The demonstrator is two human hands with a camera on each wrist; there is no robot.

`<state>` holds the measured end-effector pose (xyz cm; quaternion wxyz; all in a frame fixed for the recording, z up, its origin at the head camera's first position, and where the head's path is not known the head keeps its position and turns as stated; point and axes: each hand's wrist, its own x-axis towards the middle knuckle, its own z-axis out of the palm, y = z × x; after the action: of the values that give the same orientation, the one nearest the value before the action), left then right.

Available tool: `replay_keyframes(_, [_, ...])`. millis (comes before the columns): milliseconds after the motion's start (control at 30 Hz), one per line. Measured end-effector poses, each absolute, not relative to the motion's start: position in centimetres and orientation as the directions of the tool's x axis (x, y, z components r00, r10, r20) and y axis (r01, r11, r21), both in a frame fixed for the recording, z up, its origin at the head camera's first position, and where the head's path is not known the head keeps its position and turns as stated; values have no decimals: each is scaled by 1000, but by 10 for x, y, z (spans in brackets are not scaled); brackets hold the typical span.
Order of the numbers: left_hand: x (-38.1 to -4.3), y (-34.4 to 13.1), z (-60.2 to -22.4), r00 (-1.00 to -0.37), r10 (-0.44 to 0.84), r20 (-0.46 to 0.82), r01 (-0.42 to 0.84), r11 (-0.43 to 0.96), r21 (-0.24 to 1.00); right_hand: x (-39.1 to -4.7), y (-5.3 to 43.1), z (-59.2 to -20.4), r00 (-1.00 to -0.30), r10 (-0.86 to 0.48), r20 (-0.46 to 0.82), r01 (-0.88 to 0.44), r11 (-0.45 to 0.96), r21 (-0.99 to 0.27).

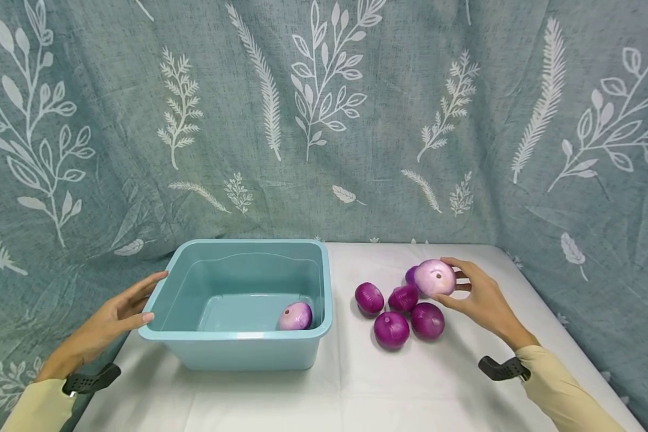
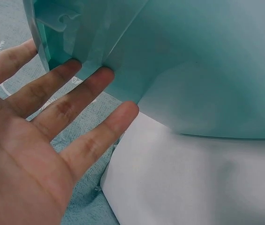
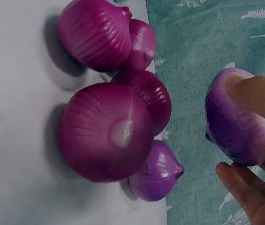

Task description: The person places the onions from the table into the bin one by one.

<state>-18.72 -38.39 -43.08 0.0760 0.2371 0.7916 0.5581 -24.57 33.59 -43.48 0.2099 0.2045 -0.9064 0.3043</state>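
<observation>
Pinching pale onion (image 1: 434, 277) with right hand (image 1: 483, 297), left hand (image 1: 105, 324) spread at tub (image 1: 237, 354), second onion (image 1: 296, 316) inside, head view only

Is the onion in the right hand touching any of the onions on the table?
Apart. The right wrist view shows it: patterned cloth is visible in the gap between the held onion and the table onions.

Free white cloth (image 1: 421, 384) at seven o'clock
From the right hand (image 1: 486, 294), onions (image 1: 391, 330) block nine, tub (image 1: 243, 355) beyond; I can't judge height well.
</observation>
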Motion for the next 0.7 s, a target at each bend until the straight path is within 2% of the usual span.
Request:
replay_keyframes(300, [-188,-384,-430,-892,432,133,275,286,918,-250,313,-426,-816,-296,496,-541,694,-476])
replay_keyframes(700, [-188,-385,-433,-875,459,154,299,262,918,-259,277,-412,-811,-338,477,-567,653,-502])
